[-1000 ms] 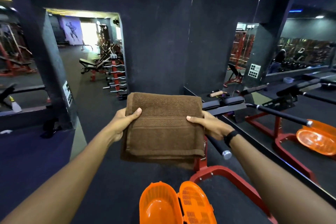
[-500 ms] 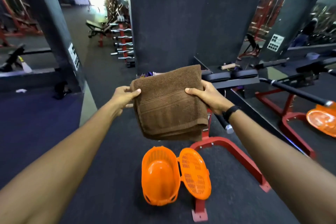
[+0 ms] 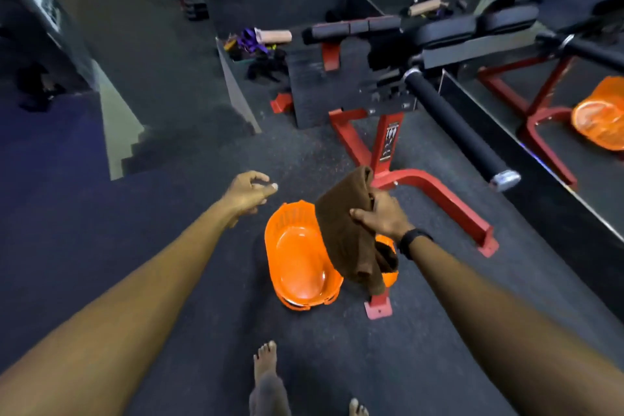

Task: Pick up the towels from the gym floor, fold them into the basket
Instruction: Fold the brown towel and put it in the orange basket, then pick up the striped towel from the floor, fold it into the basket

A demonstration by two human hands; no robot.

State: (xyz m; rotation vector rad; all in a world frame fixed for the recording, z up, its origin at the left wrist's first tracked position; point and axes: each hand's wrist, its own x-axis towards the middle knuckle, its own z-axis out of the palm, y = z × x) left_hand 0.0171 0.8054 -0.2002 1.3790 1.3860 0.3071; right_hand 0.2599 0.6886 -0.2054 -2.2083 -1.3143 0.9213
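A folded brown towel hangs from my right hand, which grips its upper edge. It dangles above the right side of the orange plastic basket on the dark gym floor, covering part of the basket's hinged lid. The basket looks empty inside. My left hand hovers to the upper left of the basket, apart from the towel, fingers loosely curled and holding nothing.
A red-framed weight bench with a black padded roller stands just right of and behind the basket. A mirror wall runs along the right. Straps and a foam roller lie in the far corner. My bare feet stand below the basket.
My left hand let go of the towel and moved left. My right hand lowered the towel, now hanging edge-on over the basket. The view tilted down toward the floor.
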